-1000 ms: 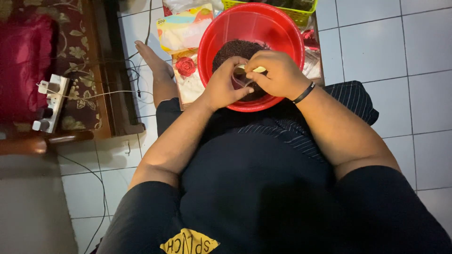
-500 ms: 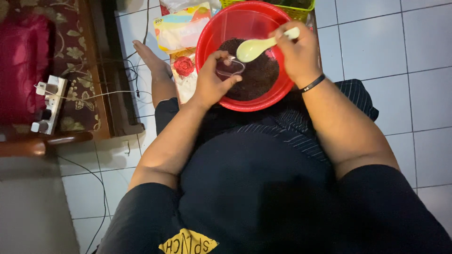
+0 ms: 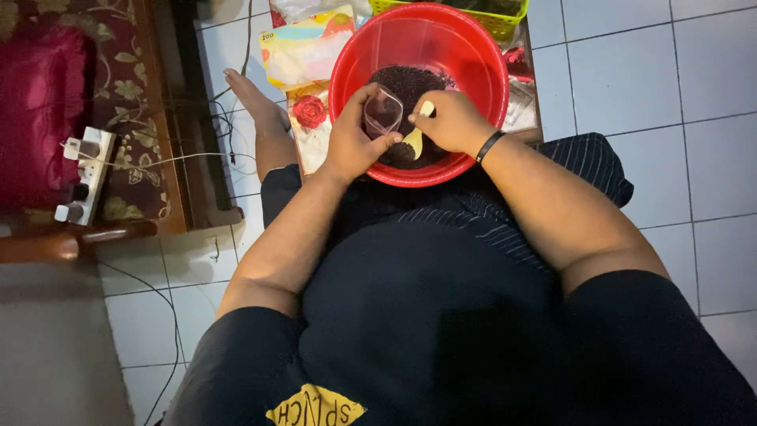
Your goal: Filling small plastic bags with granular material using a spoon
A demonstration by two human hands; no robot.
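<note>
A red plastic basin (image 3: 473, 55) sits in front of my lap, with a heap of dark crumbly stuff (image 3: 410, 83) in it. My left hand (image 3: 355, 142) grips a small clear plastic cup (image 3: 382, 110), tilted over the near side of the basin. My right hand (image 3: 453, 122) holds a pale yellow spoon (image 3: 416, 136), whose bowl dips into the dark stuff just below the cup. A black band circles my right wrist. Both hands are close together over the basin's near rim.
Under the basin lies a flowered mat (image 3: 309, 118) with colourful packets (image 3: 311, 47). A yellow-green basket (image 3: 489, 16) stands behind it. A bare foot (image 3: 252, 99) rests on the white tiles. A white power strip (image 3: 83, 173) with cables lies on a patterned seat at left.
My right hand has come down from the basin's far right and lowered the spoon into the dark stuff beside the cup. My left hand has kept the cup in about the same place.
</note>
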